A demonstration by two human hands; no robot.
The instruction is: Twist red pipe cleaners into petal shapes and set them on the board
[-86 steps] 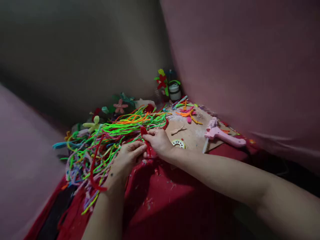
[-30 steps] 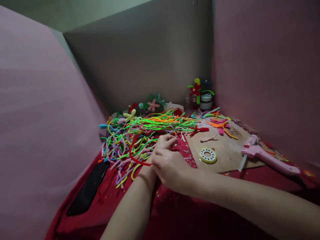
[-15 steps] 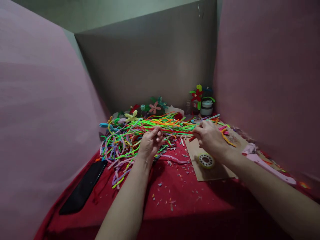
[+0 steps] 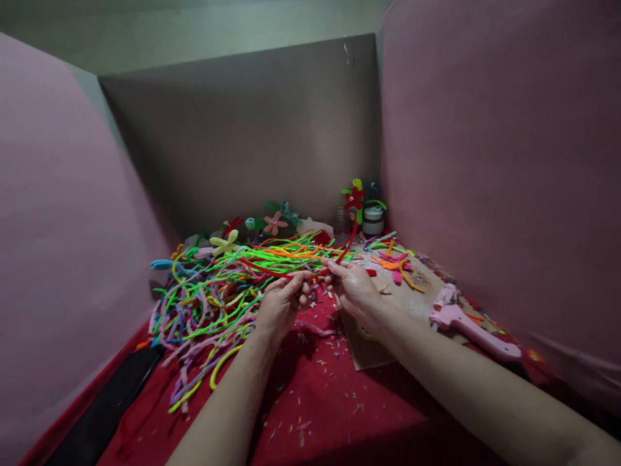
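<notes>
A red pipe cleaner (image 4: 350, 241) runs between my two hands, its right part rising upward past my fingers. My left hand (image 4: 283, 301) pinches it between thumb and fingertips. Close beside, my right hand (image 4: 353, 285) grips the same pipe cleaner with thumb and forefinger. Behind and left of my hands spreads a large heap of colourful pipe cleaners (image 4: 208, 310), mostly green, orange and lilac. A cardboard piece (image 4: 361, 355) lies under my right hand and forearm, and a yellow-rimmed roll on it is mostly hidden.
On the right lies a pink glue gun (image 4: 475, 330), near an orange and pink pipe-cleaner piece (image 4: 398, 264). Finished flowers (image 4: 275, 223) and a lidded jar (image 4: 373, 220) stand at the back. A black phone-like slab (image 4: 104, 404) rests left on the red cloth (image 4: 310, 414), which is strewn with clippings.
My hands have come closer together, the right one moving left. The red pipe cleaner, stretched straight before, now bends upward at the right. The view has shifted right.
</notes>
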